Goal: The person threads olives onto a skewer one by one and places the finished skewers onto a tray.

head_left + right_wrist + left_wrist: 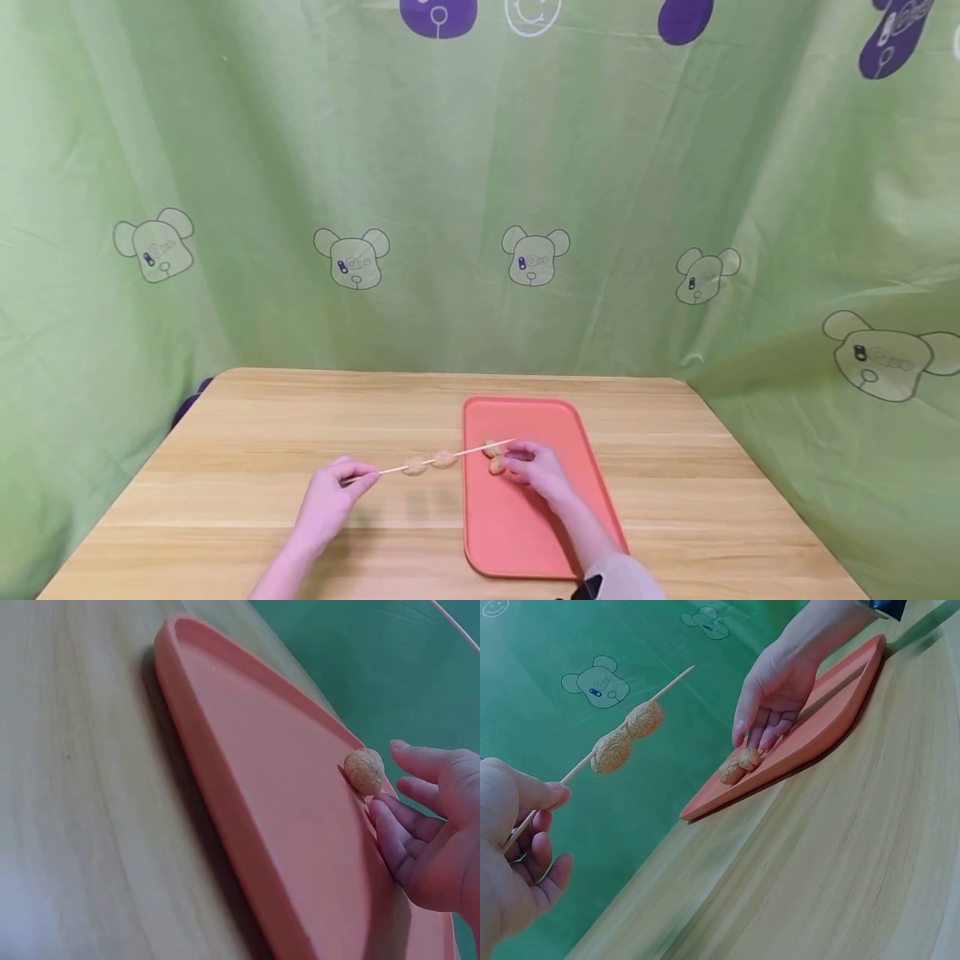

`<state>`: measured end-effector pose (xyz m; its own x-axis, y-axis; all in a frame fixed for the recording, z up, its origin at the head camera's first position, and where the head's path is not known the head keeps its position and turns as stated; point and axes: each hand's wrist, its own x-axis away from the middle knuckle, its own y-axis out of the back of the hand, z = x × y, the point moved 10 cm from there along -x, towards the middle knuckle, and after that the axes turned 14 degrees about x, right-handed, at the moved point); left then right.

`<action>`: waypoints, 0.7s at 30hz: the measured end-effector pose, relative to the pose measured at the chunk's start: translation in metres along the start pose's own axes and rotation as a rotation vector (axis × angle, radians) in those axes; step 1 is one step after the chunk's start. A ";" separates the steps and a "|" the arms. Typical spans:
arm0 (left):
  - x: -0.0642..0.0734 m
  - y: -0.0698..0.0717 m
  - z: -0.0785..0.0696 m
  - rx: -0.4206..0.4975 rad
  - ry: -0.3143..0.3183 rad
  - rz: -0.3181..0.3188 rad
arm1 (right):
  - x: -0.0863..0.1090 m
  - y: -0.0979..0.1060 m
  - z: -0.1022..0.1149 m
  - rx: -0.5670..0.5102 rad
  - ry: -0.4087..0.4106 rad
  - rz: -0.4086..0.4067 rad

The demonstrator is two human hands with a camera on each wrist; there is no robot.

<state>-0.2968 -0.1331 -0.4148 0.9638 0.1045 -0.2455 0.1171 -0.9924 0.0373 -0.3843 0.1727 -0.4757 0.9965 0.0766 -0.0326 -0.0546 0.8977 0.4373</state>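
Observation:
My left hand (330, 497) pinches a thin wooden skewer (483, 448) between thumb and fingers, its pointed tip up to the right. Threaded on the skewer are two tan, wrinkled balls (611, 751), pressed side by side along its middle. My right hand (542, 473) hovers low over the pink tray (517, 525), fingers spread and slightly bent. Its fingertips (382, 804) come right at a tan wrinkled ball (364, 772). The left wrist view shows two such lumps (733, 772) close together on the tray, below the right fingers.
The tray lies right of centre on a light wooden table (247, 442). Behind and around the table hangs a green curtain (442, 317) printed with bear heads. A dark band (587, 588) circles the right wrist, next to a pale sleeve (624, 578).

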 end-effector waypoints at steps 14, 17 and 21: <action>0.001 -0.001 0.002 -0.012 -0.008 -0.001 | -0.007 -0.003 0.007 0.318 0.083 -0.131; 0.002 -0.002 0.001 -0.009 -0.013 0.003 | -0.007 -0.002 0.006 0.356 0.073 -0.139; 0.002 -0.003 0.000 -0.011 -0.017 0.006 | -0.006 -0.001 0.007 0.397 0.084 -0.146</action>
<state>-0.2950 -0.1294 -0.4158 0.9602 0.0975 -0.2616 0.1141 -0.9923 0.0490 -0.3901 0.1680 -0.4693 0.9825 0.0104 -0.1858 0.1317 0.6666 0.7337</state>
